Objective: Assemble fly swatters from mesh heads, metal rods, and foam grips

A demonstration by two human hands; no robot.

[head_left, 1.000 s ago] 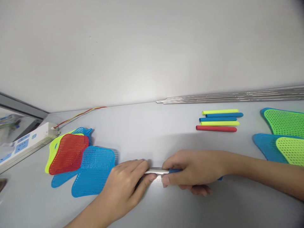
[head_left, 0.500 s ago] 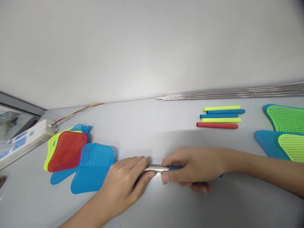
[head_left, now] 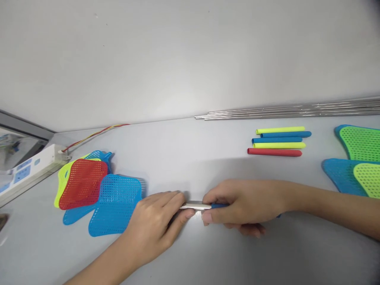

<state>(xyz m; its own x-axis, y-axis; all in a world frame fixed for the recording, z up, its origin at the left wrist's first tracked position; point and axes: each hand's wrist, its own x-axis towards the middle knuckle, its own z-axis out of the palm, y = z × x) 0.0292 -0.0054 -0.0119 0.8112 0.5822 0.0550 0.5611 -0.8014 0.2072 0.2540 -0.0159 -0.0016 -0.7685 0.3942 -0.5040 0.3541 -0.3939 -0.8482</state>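
Note:
A metal rod (head_left: 196, 205) runs level between my two hands, low over the grey table. My left hand (head_left: 160, 217) is closed around its left part, the thumb pressed below it. My right hand (head_left: 243, 202) wraps around a blue handle sleeve (head_left: 219, 205) whose open end meets the rod; the sleeve's tip just shows past the palm. The rod's left end is hidden by my left hand. Close to that hand lies a blue mesh fly swatter head (head_left: 117, 206), partly covering other blue, red and yellow ones.
Several loose yellow, blue and red sleeves (head_left: 276, 152) lie at the right rear. Thin metal rods (head_left: 285, 113) rest along the wall. Green, blue and yellow swatter heads (head_left: 363, 142) stand at the right edge, and a power strip (head_left: 44, 162) with a cable is at left.
The view has tilted slightly, so everything sits a little higher in it. Both hands keep the same grip on the rod and sleeve.

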